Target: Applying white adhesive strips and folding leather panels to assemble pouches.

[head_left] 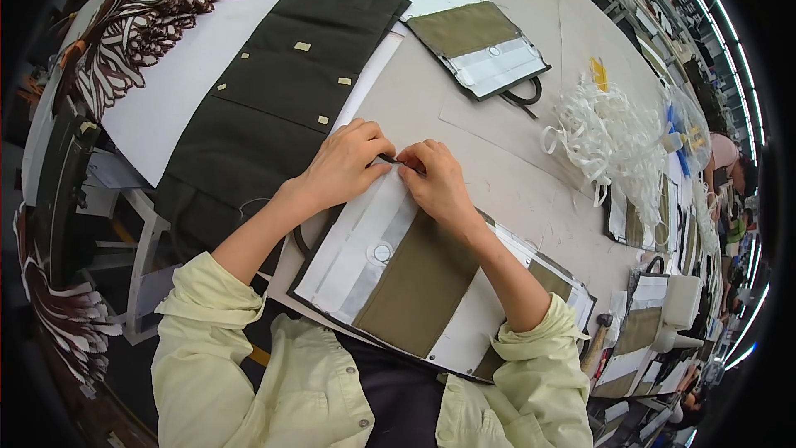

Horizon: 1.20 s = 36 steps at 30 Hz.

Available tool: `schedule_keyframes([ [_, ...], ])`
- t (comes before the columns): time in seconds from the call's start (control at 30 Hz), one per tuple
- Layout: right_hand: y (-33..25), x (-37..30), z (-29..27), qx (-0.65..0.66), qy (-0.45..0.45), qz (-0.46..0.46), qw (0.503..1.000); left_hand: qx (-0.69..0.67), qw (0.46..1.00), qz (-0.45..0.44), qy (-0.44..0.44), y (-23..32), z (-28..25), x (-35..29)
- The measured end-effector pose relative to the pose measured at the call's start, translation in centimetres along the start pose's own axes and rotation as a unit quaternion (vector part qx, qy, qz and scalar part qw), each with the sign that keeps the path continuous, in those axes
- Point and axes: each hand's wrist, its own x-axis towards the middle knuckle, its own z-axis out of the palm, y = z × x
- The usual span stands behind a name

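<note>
In front of me lies a flat bag panel [419, 278], olive fabric with white strips and a dark edge. A round disc [381, 253] sits in its white end strip. My left hand [347, 162] pinches the dark edge at the panel's far corner, fingers closed. Right beside it, my right hand [433, 178] is closed on the same edge, thumb and fingertips together. The two hands' fingertips almost meet there, and they hide the exact spot they grip. A dark handle loop shows at the panel's left side.
A large black bag piece [282, 58] with small pale tabs lies at the left. Another olive and white panel [464, 29] with a handle is at the back. White ribbon [609, 129] is heaped at the right. A hammer [599, 340] and brown striped pieces [137, 41] are farther out.
</note>
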Motion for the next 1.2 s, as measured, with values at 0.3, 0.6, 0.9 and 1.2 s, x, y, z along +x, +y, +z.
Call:
schedule_keyframes([
  [0.3,0.3,-0.4,0.5,0.042,0.061,-0.038,0.997,0.101,0.986,0.112,0.069,-0.7,1.5,-0.4],
  [0.6,0.3,-0.6,1.0,0.041,0.085,-0.041,0.995,0.224,0.955,0.193,0.024,0.3,1.1,0.5],
  [0.9,0.1,-0.4,0.6,0.017,0.070,-0.024,0.997,0.294,0.945,0.139,-0.025,1.7,2.1,0.5],
  [1.2,1.2,-0.6,1.1,0.013,0.090,-0.102,0.991,0.237,0.951,0.189,-0.062,0.4,0.6,1.0],
])
